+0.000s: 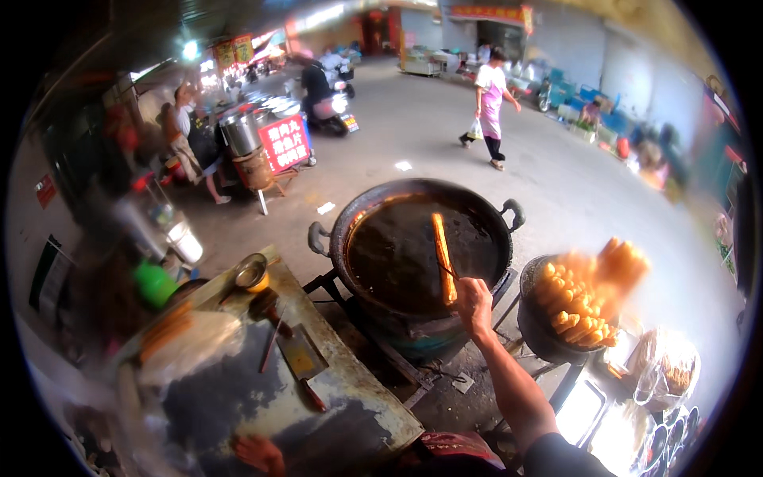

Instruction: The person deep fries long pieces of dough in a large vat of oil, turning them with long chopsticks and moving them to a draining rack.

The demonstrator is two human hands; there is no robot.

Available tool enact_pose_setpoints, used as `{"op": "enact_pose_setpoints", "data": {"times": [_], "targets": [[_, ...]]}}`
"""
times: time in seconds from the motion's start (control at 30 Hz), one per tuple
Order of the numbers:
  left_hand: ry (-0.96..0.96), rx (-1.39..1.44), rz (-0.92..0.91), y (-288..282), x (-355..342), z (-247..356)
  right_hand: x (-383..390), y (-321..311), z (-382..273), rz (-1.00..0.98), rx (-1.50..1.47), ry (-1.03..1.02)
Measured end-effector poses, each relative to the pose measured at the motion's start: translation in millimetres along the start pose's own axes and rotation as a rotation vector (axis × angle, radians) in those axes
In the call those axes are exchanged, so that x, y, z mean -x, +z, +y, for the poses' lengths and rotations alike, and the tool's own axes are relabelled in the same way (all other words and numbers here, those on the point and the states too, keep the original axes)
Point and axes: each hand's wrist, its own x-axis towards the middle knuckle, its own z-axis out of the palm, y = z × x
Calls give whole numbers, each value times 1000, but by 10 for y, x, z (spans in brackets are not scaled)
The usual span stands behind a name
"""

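Note:
My right hand [475, 307] is closed round thin dark tongs [447, 269] above a large black wok [343, 238] of dark oil. At their tips, one long golden fried dough stick [442, 248] stands out over the oil, its far end pointing away from me. My left hand [259, 454] rests low on the worktable [350, 453], fingers loosely stretched, nothing visible in it. Ahead of that hand lie a cleaver-like flat blade [304, 354] with a red handle and a thin stick [273, 343]. Pale dough [195, 346] lies at the table's left, somewhat blurred.
Right of the wok, a dark basin [540, 338] is heaped with fried dough sticks [584, 306]. Bagged food [668, 370] sits nearer me. A yellow cup [253, 277] stands on the table's far edge. Beyond, a person in a pink apron [490, 111] walks past, and a food cart [242, 135] stands left.

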Motion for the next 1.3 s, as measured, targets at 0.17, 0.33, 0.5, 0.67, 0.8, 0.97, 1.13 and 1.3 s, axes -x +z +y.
{"op": "enact_pose_setpoints", "data": {"times": [0.17,0.33,0.5,0.67,0.8,0.97,1.13,1.3], "targets": [[-82,96,14,-135,-96,158,13,-29,128,12,44,-7],[214,122,162,-138,-52,-48,-22,18,-13,36,77,-53],[240,6,210,-667,-349,-14,-22,23,-80,44,1,8],[245,-15,193,-287,-196,-23,2,-27,-25,45,50,-14],[-220,33,-570,-415,-195,75,-10,7,-78,33,-16,-2],[-201,-16,-326,-113,-41,109,5,10,-30,5,-84,67],[-38,148,-104,102,-64,186,-1,89,29,46,-32,45],[64,165,-131,242,-189,355,1,75,37,29,46,11]]}}
